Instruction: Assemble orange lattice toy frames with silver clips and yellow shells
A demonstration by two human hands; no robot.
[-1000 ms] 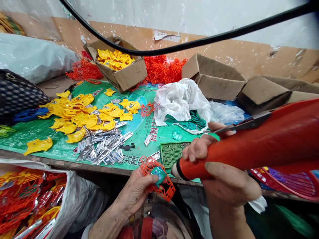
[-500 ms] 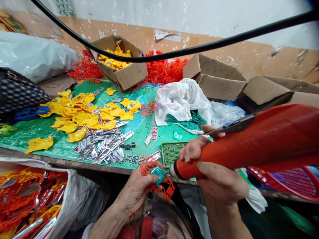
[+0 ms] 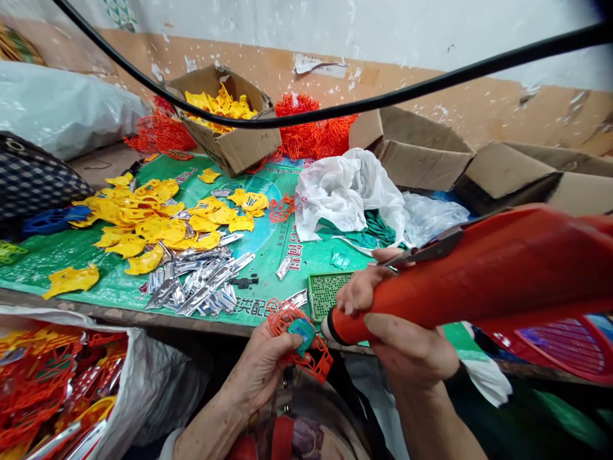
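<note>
My left hand (image 3: 261,361) pinches an orange plastic lattice part (image 3: 313,365) with a small teal plastic piece (image 3: 302,333) lying on it under my thumb. My right hand (image 3: 407,348) is wrapped round a red electric screwdriver (image 3: 431,287), held almost level with a metal lever along its top. The driver's tip points left and meets the edge of the teal piece; whether a screw sits there is too small to tell. Just behind the tip lies a green tray (image 3: 330,280) with rows of small holes filled with tiny metallic bits.
Yellow plastic parts (image 3: 158,220) and silvery strips (image 3: 201,281) lie heaped on the green sheet. A cardboard box (image 3: 249,144) of yellow parts, orange lattices (image 3: 316,131) and a white bag (image 3: 342,191) stand behind. A sack (image 3: 158,377) of mixed parts is at lower left. A black cable (image 3: 287,119) crosses above.
The screwdriver and my right hand have shifted slightly left and tilted a little. My left hand keeps its hold on the orange part. The whole view has drifted slightly.
</note>
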